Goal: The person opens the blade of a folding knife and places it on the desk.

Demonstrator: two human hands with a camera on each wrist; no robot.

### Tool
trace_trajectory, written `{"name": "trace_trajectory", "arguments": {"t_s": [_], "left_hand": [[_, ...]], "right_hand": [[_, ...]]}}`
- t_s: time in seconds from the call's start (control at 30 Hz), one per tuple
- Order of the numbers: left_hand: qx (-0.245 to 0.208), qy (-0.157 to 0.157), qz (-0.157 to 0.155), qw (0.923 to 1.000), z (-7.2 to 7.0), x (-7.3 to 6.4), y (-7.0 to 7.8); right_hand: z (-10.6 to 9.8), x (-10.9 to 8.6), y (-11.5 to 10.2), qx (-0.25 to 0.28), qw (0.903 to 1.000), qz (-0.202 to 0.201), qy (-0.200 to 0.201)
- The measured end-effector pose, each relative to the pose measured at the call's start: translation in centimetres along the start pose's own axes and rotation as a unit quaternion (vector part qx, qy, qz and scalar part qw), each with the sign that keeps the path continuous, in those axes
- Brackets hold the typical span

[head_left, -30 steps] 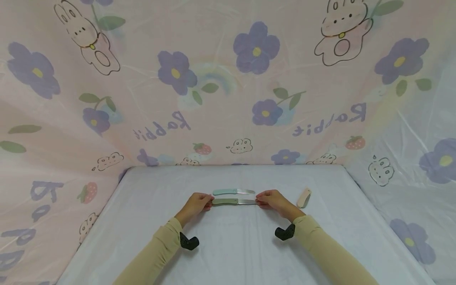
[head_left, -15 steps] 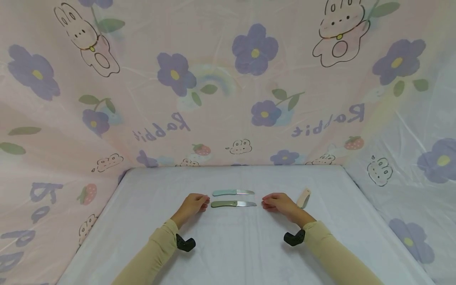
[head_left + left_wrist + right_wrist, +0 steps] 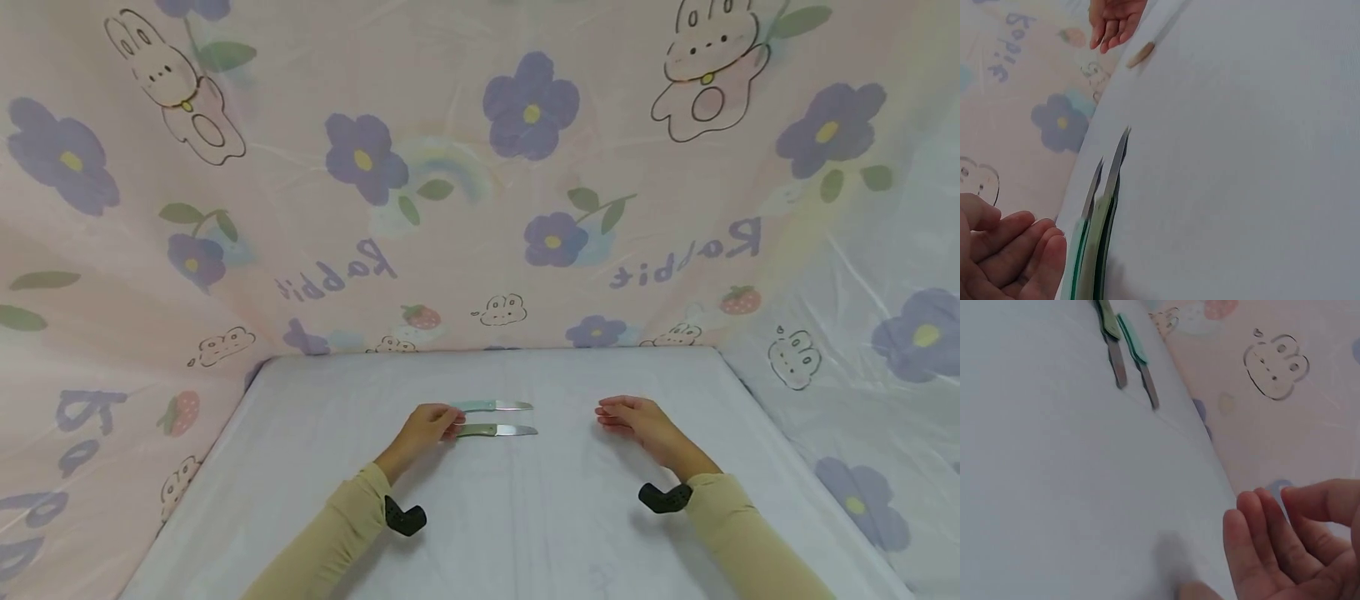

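Note:
Two open folding knives lie side by side on the white table, blades pointing right: a mint-handled knife behind and an olive-green knife in front. My left hand hovers by their handle ends, fingers loosely bent and holding nothing. In the left wrist view its fingers are beside the mint handle; whether they touch it I cannot tell. My right hand is held to the right of the blades, holding nothing. A beige piece like a folded knife lies under it, hidden in the head view.
The white-covered table ends at a fabric wall printed with rabbits and flowers at the back, with more fabric at both sides. Black wrist devices sit on both sleeves.
My right hand has let go of the olive-green knife's blade end and moved right, over the beige piece. My left hand drew back from the handles, then came forward to them again.

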State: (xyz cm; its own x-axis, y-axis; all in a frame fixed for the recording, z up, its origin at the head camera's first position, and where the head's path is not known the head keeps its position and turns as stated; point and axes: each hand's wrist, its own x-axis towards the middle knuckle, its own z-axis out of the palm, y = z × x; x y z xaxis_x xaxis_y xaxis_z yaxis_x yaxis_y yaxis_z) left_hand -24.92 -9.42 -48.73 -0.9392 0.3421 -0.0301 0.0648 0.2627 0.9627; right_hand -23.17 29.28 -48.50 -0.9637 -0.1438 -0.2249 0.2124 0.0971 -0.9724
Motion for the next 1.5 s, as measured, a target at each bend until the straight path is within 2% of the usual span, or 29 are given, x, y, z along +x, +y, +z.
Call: {"name": "trace_trajectory", "arguments": {"t_s": [0.07,0.17,0.33,0.53,0.77,0.83,0.93,1.07,1.2,1.33,1.4,1.5], "left_hand": [[-0.01,-0.017,0.015,0.9997,1.1,-0.1,0.9],[-0.022,-0.033,0.021,0.999,2.9,-0.1,2.0],[-0.025,-0.045,0.021,0.9985,6.2,1.7,1.4],[-0.028,-0.07,0.016,0.997,10.2,2.9,2.7],[-0.053,-0.079,0.014,0.9954,15.7,5.4,3.4],[-0.045,-0.078,0.015,0.9958,17.5,6.3,3.5],[-0.003,-0.066,0.018,0.9976,19.6,7.3,3.4],[0.029,-0.046,0.02,0.9983,21.1,8.7,3.2],[0.013,-0.044,0.019,0.9988,21.8,10.0,3.1],[0.001,-0.045,-0.009,0.999,22.4,10.5,3.8],[0.014,-0.044,-0.027,0.9986,22.8,10.6,4.1],[0.06,-0.038,-0.029,0.9971,23.5,10.7,4.2]], "right_hand": [[-0.9,-0.5,-0.2,0.008,0.9999,0.002,0.011],[-2.1,-1.2,-0.2,0.022,0.9995,0.001,0.024],[-3.6,-2.2,0.6,0.039,0.9981,-0.001,0.049],[-5.1,-3.3,2.0,0.05,0.9957,0.014,0.077],[-5.6,-4.0,2.8,0.073,0.9947,0.017,0.07],[-5.6,-4.1,2.8,0.081,0.9937,0.026,0.073],[-5.4,-4.3,3.0,0.093,0.9924,0.038,0.072],[-5.2,-4.3,3.1,0.105,0.9909,0.044,0.072],[-5.2,-4.1,3.0,0.125,0.9883,0.043,0.076],[-5.2,-3.9,3.0,0.164,0.9831,0.041,0.07],[-5.1,-3.8,3.2,0.179,0.9811,0.04,0.061],[-5.0,-3.6,3.3,0.197,0.978,0.04,0.057]]}}
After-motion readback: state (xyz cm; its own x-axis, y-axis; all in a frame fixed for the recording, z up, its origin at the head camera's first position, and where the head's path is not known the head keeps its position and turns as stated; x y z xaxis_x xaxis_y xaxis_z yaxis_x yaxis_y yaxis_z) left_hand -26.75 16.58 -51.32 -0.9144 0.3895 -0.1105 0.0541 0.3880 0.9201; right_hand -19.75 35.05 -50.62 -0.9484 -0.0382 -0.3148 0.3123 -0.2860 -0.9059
